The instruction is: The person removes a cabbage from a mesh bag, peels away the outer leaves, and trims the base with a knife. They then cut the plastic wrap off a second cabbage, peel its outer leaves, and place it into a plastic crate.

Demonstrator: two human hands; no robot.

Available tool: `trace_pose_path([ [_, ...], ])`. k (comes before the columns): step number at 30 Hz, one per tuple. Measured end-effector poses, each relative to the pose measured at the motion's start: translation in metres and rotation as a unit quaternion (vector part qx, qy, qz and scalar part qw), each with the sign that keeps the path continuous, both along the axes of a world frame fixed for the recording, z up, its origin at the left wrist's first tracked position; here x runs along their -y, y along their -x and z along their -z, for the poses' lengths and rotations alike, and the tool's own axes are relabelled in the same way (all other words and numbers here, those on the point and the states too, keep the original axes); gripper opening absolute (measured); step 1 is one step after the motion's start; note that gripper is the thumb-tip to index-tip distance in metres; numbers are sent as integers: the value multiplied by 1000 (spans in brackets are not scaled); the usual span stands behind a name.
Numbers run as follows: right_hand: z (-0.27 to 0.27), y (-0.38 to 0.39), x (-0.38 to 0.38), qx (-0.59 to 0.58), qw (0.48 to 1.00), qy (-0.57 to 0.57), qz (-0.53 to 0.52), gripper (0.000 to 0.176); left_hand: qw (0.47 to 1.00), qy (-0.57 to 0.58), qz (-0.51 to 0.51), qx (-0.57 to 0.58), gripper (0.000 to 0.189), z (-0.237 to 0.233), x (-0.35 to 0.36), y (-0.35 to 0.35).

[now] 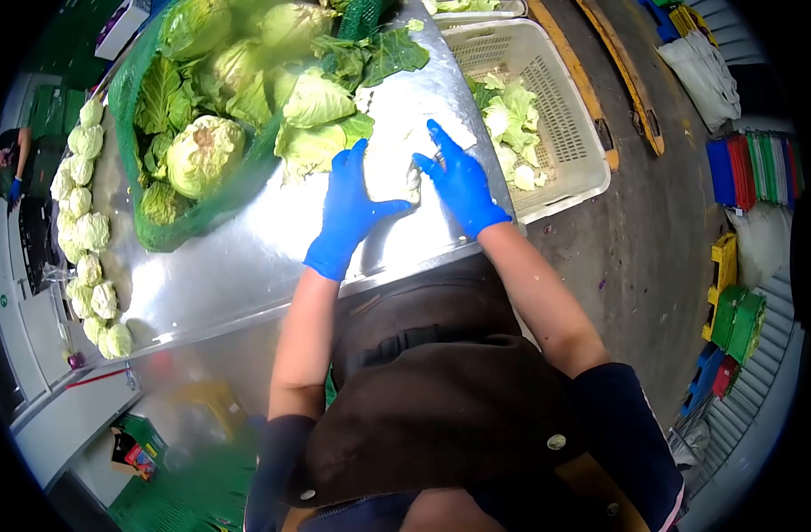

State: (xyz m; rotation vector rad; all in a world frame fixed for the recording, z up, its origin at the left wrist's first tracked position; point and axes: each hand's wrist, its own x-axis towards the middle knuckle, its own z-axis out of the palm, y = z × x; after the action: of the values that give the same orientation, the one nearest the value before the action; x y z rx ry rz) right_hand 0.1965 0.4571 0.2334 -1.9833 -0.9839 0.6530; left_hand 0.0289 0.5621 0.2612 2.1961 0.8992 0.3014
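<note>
Steel bench point(206, 282), from above.
From left: cabbage row point(93, 232); green net point(179, 234) of cabbages point(206, 155); left hand point(348, 206), fingers spread; pale cabbage point(390, 167) between the hands, whether gripped I cannot tell; right hand point(465, 189), fingers spread; crate point(552, 93) of leaves point(514, 122).

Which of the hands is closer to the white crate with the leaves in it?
The right. The right hand is near the table edge beside the crate; the left hand is farther from the crate, over the table.

Shiny metal table point(210, 284): pale cabbages point(93, 232) along its left edge, green net point(171, 232) of leafy heads point(204, 158), loose leaves point(312, 149).
</note>
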Motion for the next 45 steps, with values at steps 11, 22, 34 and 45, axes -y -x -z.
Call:
trace_pose_path([
  [11,5,-14,-39,1,999,38,-38,54,995,-31,24,88,110,6,6,14],
  [22,-1,-69,-18,151,973,130,113,59,970,162,36,175,112,33,-2,67],
  [34,-23,16,-12,-56,995,8,-80,47,968,168,-85,167,110,16,38,37],
  [45,-18,-8,-16,-47,997,40,-43,45,984,38,-119,126,117,25,25,3],
])
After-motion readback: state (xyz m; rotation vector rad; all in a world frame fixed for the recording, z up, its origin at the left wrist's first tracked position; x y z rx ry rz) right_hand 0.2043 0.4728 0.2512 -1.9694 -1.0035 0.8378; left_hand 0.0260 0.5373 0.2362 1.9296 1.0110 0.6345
